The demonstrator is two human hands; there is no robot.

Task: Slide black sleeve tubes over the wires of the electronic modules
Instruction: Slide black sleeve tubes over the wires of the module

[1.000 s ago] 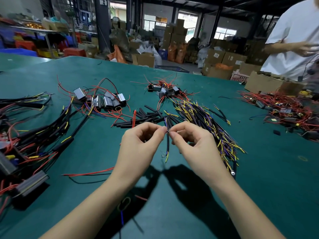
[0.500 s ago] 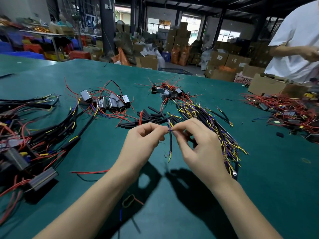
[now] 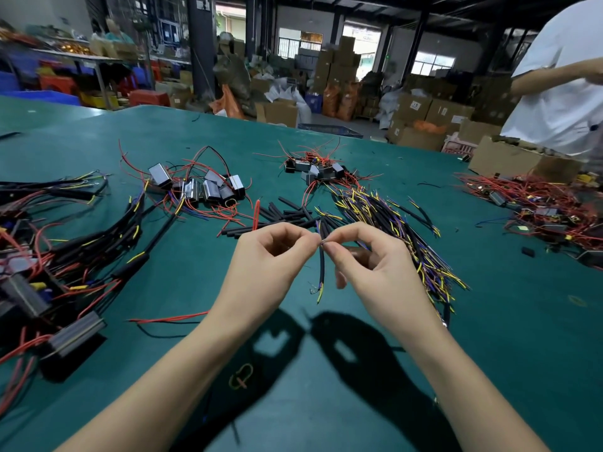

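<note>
both hands mid-bench: left hand and right hand fingertips pinched together on top of sleeved wire, hanging above bench. loose sleeves just beyond.

Two hands, roughly six modules

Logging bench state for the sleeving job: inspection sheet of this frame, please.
Surface: green table, shadowed under the arms.
Job's things: loose black tubes; modules with red wires; sleeved cable in hand.
Clutter: rubber band; stray red wire.
Hands: left hand and right hand pinch the cable's top end.
Cables: cable bundle; finished harnesses.
Surroundings: cardboard boxes; person in white shirt.
</note>
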